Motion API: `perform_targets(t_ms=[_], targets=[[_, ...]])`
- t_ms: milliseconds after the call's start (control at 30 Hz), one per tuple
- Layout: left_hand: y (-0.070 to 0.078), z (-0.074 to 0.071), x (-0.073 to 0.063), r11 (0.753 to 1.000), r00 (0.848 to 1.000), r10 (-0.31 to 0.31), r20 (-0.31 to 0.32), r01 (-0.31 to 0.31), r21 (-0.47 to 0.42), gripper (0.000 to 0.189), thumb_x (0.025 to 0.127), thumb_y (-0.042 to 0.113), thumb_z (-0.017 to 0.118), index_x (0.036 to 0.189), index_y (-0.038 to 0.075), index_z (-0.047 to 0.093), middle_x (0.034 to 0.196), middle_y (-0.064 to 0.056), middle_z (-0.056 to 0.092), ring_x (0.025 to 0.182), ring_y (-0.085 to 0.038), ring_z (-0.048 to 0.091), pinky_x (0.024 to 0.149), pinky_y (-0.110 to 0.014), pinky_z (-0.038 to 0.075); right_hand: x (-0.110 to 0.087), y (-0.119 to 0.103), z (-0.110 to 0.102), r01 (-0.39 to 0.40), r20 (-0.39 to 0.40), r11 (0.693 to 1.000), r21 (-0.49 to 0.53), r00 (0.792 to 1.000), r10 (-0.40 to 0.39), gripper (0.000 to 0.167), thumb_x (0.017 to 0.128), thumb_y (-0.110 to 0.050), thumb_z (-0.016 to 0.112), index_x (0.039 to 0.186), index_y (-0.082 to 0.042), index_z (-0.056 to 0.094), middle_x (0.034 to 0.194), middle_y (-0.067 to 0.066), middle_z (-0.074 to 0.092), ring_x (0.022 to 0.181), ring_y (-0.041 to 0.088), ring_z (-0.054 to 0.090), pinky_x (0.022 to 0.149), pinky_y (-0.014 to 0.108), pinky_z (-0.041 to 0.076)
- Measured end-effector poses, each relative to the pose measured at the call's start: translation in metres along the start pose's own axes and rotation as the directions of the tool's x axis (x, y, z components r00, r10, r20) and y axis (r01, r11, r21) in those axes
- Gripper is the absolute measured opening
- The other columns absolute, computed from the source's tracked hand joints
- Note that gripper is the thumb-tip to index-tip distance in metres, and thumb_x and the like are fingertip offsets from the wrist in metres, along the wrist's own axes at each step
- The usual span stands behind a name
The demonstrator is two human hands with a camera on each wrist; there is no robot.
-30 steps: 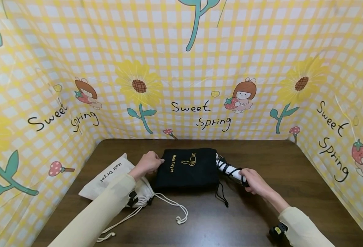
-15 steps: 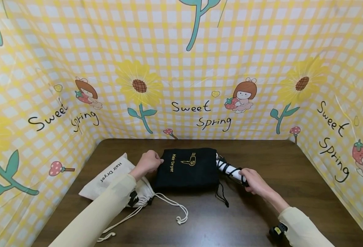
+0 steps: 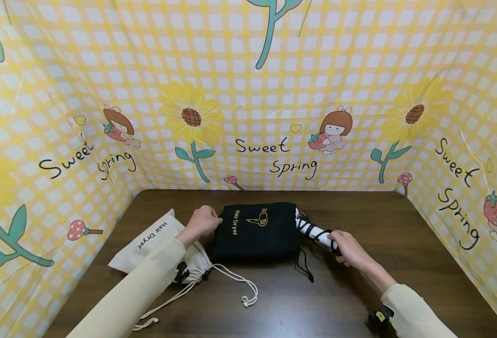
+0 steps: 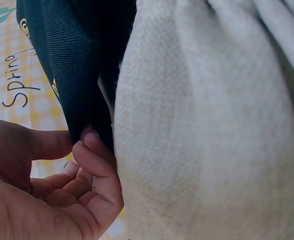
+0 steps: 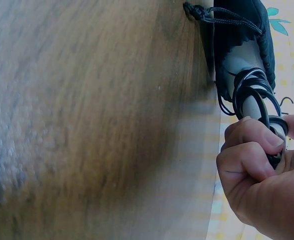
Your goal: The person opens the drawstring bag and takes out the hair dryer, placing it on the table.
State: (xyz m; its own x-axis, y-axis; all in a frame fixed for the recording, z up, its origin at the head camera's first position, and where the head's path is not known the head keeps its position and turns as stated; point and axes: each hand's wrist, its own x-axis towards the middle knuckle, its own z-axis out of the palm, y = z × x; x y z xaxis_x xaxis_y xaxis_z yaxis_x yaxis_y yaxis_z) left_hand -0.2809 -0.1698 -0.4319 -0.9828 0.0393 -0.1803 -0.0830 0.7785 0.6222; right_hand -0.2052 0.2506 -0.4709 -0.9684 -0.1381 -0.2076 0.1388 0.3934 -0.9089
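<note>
A black drawstring bag with gold "Hair Dryer" lettering lies at the middle of the table, bulging. My left hand pinches the cloth of its left end between thumb and fingers, close up in the left wrist view. Out of the bag's mouth on the right sticks the white handle of a hair dryer, wound with black cord. The rest of the dryer is hidden inside the bag. Curled round the handle's end are the fingers of my right hand. A black drawstring hangs from the bag's mouth.
A cream drawstring bag with the same lettering lies to the left, partly beneath my left forearm. Its white cords trail over the brown table. Yellow checked cloth walls in the back and both sides.
The left end of the black bag and its lettering have shifted very slightly left with my left hand. My right hand and the hair dryer's handle look unmoved.
</note>
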Motion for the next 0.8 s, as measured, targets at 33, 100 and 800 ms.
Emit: perform_targets(t_ms=[33, 100, 800], targets=[[0.0000, 0.0002, 0.0005, 1.000, 1.000, -0.003, -0.002, 0.003, 0.002, 0.050, 0.105, 0.016, 0.065, 0.058, 0.013, 0.049, 0.053, -0.001, 0.050, 0.051, -0.016, 0.054, 0.049, -0.027, 0.046, 0.0000, -0.0001, 0.0000, 0.001, 0.001, 1.000, 0.006, 1.000, -0.001, 0.034, 0.111, -0.029, 0.041, 0.112, 0.001, 0.056, 0.070, 0.002, 0.043, 0.050, 0.012, 0.032, 0.047, 0.024, 0.030], [0.0000, 0.0004, 0.0006, 1.000, 1.000, -0.003, -0.009, 0.003, 0.006, 0.049, 0.105, 0.016, 0.065, 0.059, 0.013, 0.049, 0.054, -0.002, 0.051, 0.052, -0.016, 0.056, 0.050, -0.027, 0.047, 0.0002, -0.0003, -0.0002, 0.001, 0.002, 1.000, 0.020, 1.000, -0.001, 0.034, 0.111, -0.029, 0.040, 0.110, 0.001, 0.055, 0.068, 0.001, 0.040, 0.050, 0.012, 0.031, 0.047, 0.024, 0.030], [0.0030, 0.0000, -0.0001, 1.000, 1.000, -0.030, -0.007, 0.030, 0.003, 0.043, 0.104, 0.013, 0.065, 0.062, 0.011, 0.054, 0.058, -0.005, 0.058, 0.055, -0.017, 0.058, 0.051, -0.027, 0.050, -0.0001, -0.0021, 0.0000, -0.047, -0.031, 0.996, 0.072, 0.998, 0.049, 0.038, 0.108, -0.029, 0.042, 0.123, 0.005, 0.052, 0.066, 0.001, 0.040, 0.050, 0.012, 0.033, 0.047, 0.024, 0.029]])
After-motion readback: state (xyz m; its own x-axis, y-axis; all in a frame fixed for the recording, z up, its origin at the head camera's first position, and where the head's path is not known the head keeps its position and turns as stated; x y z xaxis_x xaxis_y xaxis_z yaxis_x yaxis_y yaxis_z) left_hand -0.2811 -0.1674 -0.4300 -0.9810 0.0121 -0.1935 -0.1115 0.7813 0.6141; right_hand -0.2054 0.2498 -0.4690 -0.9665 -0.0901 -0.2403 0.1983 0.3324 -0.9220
